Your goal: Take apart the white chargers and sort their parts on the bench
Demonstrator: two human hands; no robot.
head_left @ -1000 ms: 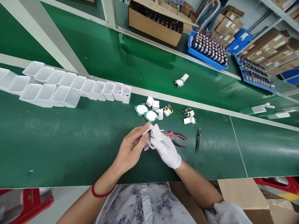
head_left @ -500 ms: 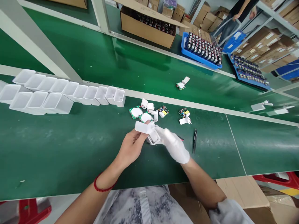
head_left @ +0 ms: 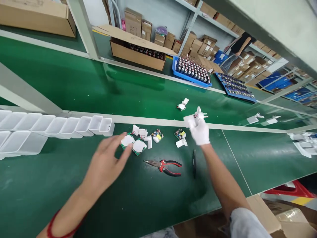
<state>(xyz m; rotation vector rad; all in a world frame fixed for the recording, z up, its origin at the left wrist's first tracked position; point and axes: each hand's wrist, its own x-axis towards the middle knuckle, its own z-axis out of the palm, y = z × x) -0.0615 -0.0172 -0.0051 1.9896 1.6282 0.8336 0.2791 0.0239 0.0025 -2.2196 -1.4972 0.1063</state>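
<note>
My bare left hand (head_left: 107, 162) reaches over the bench with thumb and fingers apart and nothing held. Its fingertips are at the near edge of two green circuit boards (head_left: 139, 146) with white round discs; whether they touch is hard to tell. My right hand (head_left: 201, 133), in a white glove, is raised by the bench's back rail, closed on a white plastic plug housing (head_left: 189, 121). Pins stick out to its right. Below lie red-and-black needle-nose pliers (head_left: 163, 165) and black tweezers (head_left: 194, 165). Small boards with components (head_left: 157, 135) lie between the hands.
Rows of white open plastic cases (head_left: 65, 127) stand at the left. Beyond the rail (head_left: 148, 121) are another board with a white cover (head_left: 182, 105), white plug parts (head_left: 254, 119), a blue tray (head_left: 190, 78) and a long carton (head_left: 138, 54). A person stands in the back.
My hands have separated: the left let go of the white part and moved left to the boards; the right carried the white housing up and right. The pliers are now uncovered. The view has shifted.
</note>
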